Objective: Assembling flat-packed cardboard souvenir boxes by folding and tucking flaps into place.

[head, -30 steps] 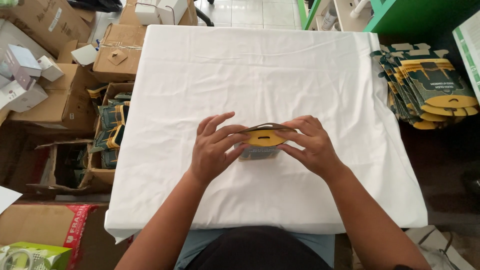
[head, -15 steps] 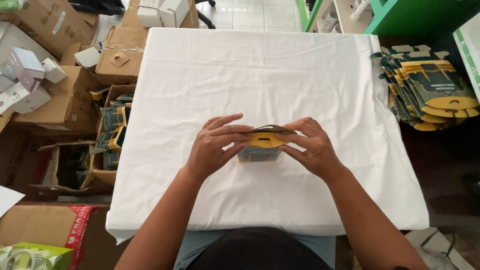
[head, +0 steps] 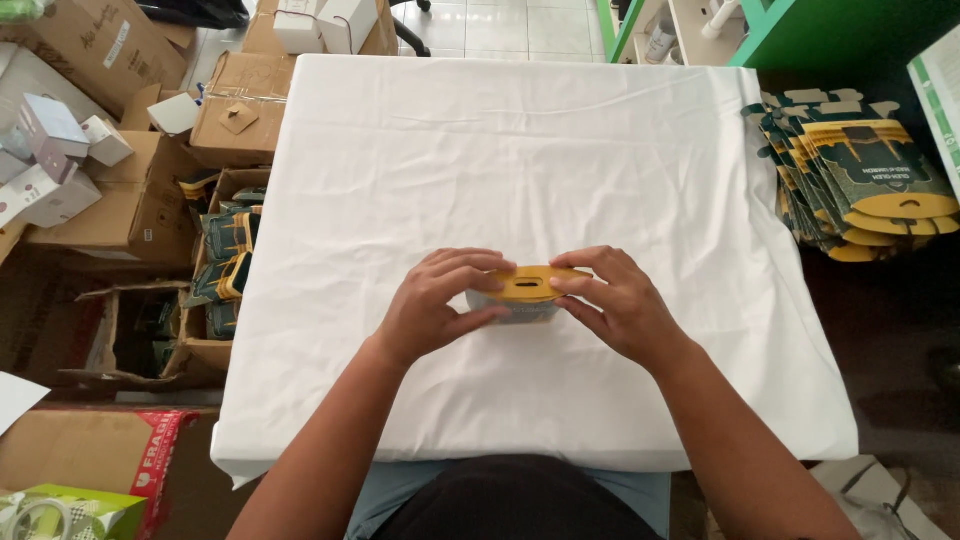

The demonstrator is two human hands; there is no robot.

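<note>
- Both hands pinching one small pack [head: 520, 297] from its two ends: left hand [head: 435, 305] on the left end, right hand [head: 618, 305] on the right end.
- Grip narrow and closed on the pack, fingers on top, thumbs low on the near side.
- Pack sitting in the middle of the worktop [head: 520, 150], a bit toward the near edge, yellow flap [head: 531, 284] on top, dark body under it.
- Best done with the thumbs holding the body steady and the fingertips pressing the yellow flap down flat, soft and even, so no crease or tear.
- Good to keep the pack resting on the white cloth while pressing, not up in the air.
- Lots of bare white cloth ahead and to both sides, so plenty of room to slide or turn the pack.
- Less room toward the body: near edge of the worktop close behind the wrists, so no pulling back far.
- Stack of flat packs [head: 865, 175] just off the right edge, dark green and yellow, fanned out. Easy to bump with a wide swing of the right elbow.
- Open box with more packs [head: 225, 265] low beside the left edge, among other brown cardboard boxes [head: 130, 200].
- Small white and purple boxes [head: 55, 150] farther left, well apart from the hands.
</note>
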